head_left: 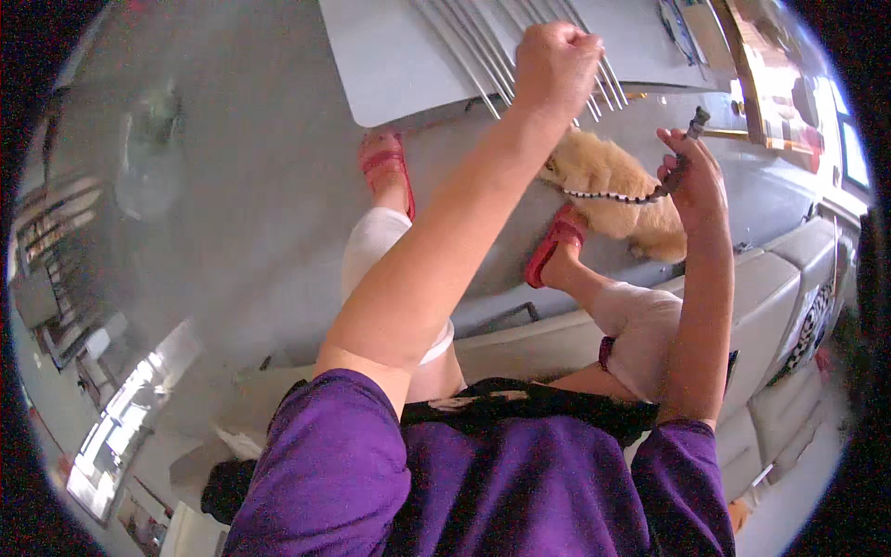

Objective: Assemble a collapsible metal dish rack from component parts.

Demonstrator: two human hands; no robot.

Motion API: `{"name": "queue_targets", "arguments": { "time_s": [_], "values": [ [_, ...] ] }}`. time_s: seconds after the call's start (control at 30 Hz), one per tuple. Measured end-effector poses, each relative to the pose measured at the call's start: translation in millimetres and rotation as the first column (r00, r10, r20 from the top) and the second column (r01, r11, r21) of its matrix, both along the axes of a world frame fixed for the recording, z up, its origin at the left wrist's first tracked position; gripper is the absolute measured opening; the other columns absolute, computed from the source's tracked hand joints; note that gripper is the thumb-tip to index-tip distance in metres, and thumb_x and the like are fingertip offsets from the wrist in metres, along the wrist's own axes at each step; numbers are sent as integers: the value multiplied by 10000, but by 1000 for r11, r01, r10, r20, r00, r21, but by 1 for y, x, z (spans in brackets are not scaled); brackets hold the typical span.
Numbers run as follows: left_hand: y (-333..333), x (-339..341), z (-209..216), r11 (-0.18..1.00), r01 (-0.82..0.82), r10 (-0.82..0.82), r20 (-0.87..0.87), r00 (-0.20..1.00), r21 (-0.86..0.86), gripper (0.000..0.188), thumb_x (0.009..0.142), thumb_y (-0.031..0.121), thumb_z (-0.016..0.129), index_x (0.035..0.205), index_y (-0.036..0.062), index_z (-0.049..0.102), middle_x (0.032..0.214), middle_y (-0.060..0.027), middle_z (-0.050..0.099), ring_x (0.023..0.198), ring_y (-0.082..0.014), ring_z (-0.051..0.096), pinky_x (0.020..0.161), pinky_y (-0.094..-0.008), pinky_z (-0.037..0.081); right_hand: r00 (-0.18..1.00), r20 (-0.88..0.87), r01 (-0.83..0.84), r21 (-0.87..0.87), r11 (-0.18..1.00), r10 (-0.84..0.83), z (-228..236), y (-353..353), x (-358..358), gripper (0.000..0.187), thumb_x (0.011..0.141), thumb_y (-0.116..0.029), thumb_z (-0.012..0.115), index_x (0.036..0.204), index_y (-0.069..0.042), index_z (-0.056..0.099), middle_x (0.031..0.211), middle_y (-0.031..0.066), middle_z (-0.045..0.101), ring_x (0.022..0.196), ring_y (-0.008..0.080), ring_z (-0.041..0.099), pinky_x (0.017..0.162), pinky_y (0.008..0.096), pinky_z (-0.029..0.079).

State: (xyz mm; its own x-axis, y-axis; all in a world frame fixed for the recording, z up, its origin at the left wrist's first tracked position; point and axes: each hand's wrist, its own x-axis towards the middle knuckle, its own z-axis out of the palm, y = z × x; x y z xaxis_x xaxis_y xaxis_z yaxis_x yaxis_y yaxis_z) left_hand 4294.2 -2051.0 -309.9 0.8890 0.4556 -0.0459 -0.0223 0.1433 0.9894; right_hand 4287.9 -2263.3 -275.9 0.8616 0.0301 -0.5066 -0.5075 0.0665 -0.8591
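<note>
My left hand (559, 70) is raised over a white tabletop, its fingers curled into a fist. What it holds, if anything, is hidden. Several thin metal rods (473, 56) lie side by side on the tabletop beneath and beside that hand. On the right, my right hand (694, 181) grips a black-and-white cord (613, 197). A dark, thick end piece (700, 121) sticks up past its fingers. The cord's thinner striped length runs leftward, crossing in front of a golden-furred dog (617, 176) near my feet.
The white tabletop (380, 84) ends in a rounded corner ahead of me. My feet in red sandals (557, 243) rest on the grey floor (269, 186), either side of the dog. A pale sofa (761, 288) runs along the right. A wooden-edged piece of furniture (742, 65) stands far right.
</note>
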Motion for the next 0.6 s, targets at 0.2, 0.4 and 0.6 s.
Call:
{"name": "queue_targets", "arguments": {
  "time_s": [0.2, 0.4, 0.6],
  "values": [
    [-2, -3, -7, 998, -37, 34, -75, 997, -44, 224, 704, 203, 601, 709, -16, 646, 654, -186, 624, 620, -329, 621, 630, -377, 500, 993, -79, -107, -223, 969, 92, -46, 8, 9, 381, 801, -171, 666, 1134, -37, 539, 847, -27, 576, 531, 21, 391, 470, 187, 348],
    [-5, -2, -10, 993, 63, -81, -185, 979, -102, 206, 762, 195, 590, 765, -9, 616, 715, -114, 627, 651, -210, 604, 612, -304, 477, 993, -66, -112, -177, 978, 102, -64, 22, 23, 324, 812, -194, 653, 1092, -50, 577, 768, -38, 553, 507, 31, 375, 444, 198, 327],
    [-26, -2, -11, 975, 146, -188, -283, 941, -165, 174, 815, 200, 597, 827, 27, 602, 768, -34, 622, 661, -110, 578, 593, -234, 456, 991, -96, -111, -189, 976, 95, -74, 17, 27, 265, 786, -194, 666, 1010, -55, 636, 591, -46, 484, 465, 45, 377, 420, 209, 299]
  ]
}}
